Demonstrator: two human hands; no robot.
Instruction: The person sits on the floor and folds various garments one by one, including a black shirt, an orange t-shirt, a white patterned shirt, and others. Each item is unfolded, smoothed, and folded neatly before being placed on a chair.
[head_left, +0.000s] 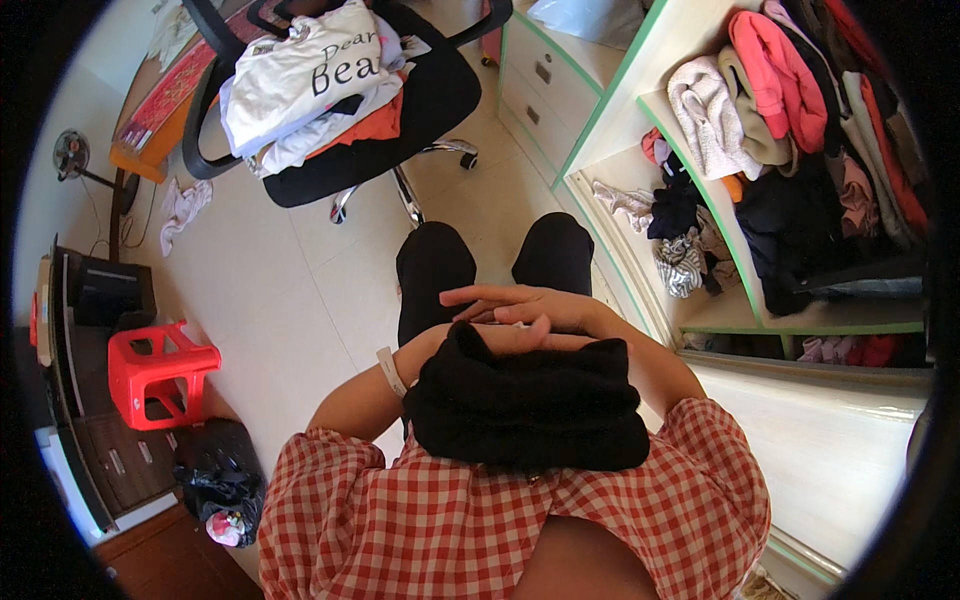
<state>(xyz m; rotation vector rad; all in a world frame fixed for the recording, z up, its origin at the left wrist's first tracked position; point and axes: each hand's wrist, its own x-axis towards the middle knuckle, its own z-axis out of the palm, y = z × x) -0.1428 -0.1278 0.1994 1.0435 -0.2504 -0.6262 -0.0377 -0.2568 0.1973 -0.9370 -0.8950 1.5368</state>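
Note:
A folded black garment (525, 405) is held in a bundle against my chest, cradled behind my crossed forearms. My left hand (510, 337) lies along its far edge, pressing it inward; the garment hides part of that hand and forearm. A pale band (391, 372) circles my left wrist. Just beyond, my right hand (532, 306) reaches leftward across the left one, fingers extended and slightly apart, nothing in them. Ahead of my knees, a pile of folded clothes (315, 82), topped by a white printed shirt, rests on a black swivel chair (435, 97).
To the right stands an open wardrobe (660, 112) with folded clothes (780, 90) on one shelf and a loose heap (679, 217) in a lower compartment. At left are a red plastic stool (161, 375), a black plastic bag (217, 465), a standing fan (73, 154) and a cloth (184, 206) on the floor.

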